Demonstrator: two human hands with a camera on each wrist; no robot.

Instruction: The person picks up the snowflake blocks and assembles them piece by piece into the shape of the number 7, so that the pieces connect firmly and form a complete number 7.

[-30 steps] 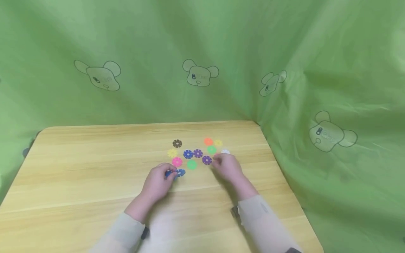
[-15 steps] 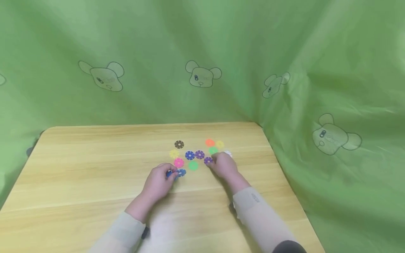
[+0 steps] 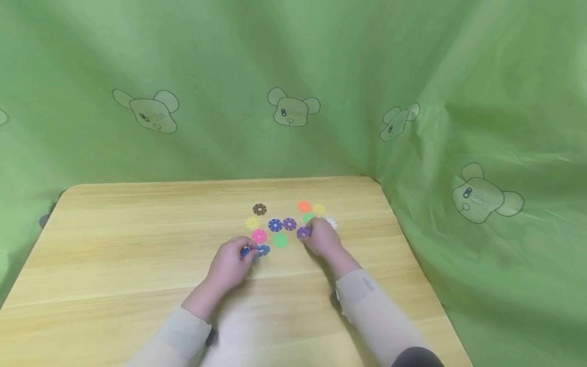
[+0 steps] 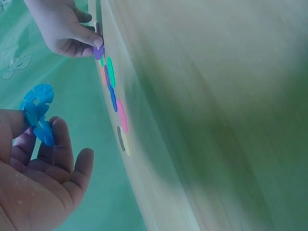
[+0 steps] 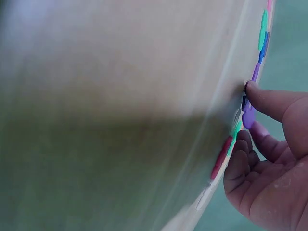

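Note:
My left hand (image 3: 229,264) pinches a cluster of interlocked blue snowflake discs (image 4: 39,108) between thumb and fingers, low over the table. In the left wrist view the discs sit at angles to each other, slotted together. To the right, my right hand (image 3: 323,238) grips a purple snowflake disc (image 3: 302,232) by its edge, close to the tabletop. In the right wrist view, thumb and forefinger reach around this purple disc (image 5: 249,117). Just left of it lie another purple disc (image 3: 289,224) and a dark blue disc (image 3: 275,225). A green disc (image 3: 308,218) is partly covered by the right hand.
Other snowflake discs lie flat on the wooden table (image 3: 137,244): brown (image 3: 259,209), yellow (image 3: 252,223), pink (image 3: 259,235), green (image 3: 280,240), orange (image 3: 304,206), a second yellow (image 3: 318,209) and white (image 3: 331,223). Green cloth (image 3: 206,137) hangs behind and along the right side.
My right hand has moved slightly left, from beside the purple disc onto it, and now grips its edge. The left hand keeps its hold on the blue discs, almost still.

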